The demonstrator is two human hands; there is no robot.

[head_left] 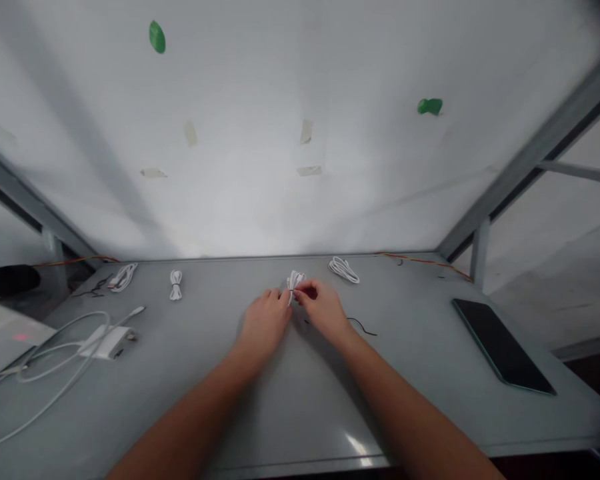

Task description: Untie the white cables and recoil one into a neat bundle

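Observation:
Near the back middle of the grey table (190,387), a folded white cable (295,279) is bundled between my two hands. My left hand (266,321) is closed on the bundle's left side, its fingertips partly hidden. From the right, my right hand (323,308) pinches at a thin dark twist tie (292,289) around the bundle's middle. A loose black twist tie (363,327) lies on the table beside my right wrist. Behind my right hand rests a coiled white cable (344,269).
To the left are a tied white cable bundle (176,285), another coiled cable (123,277), several black ties (96,288) and a white power adapter (107,341) with a long lead. A dark tablet (503,345) lies at the right. A white panel (260,207) stands behind the table.

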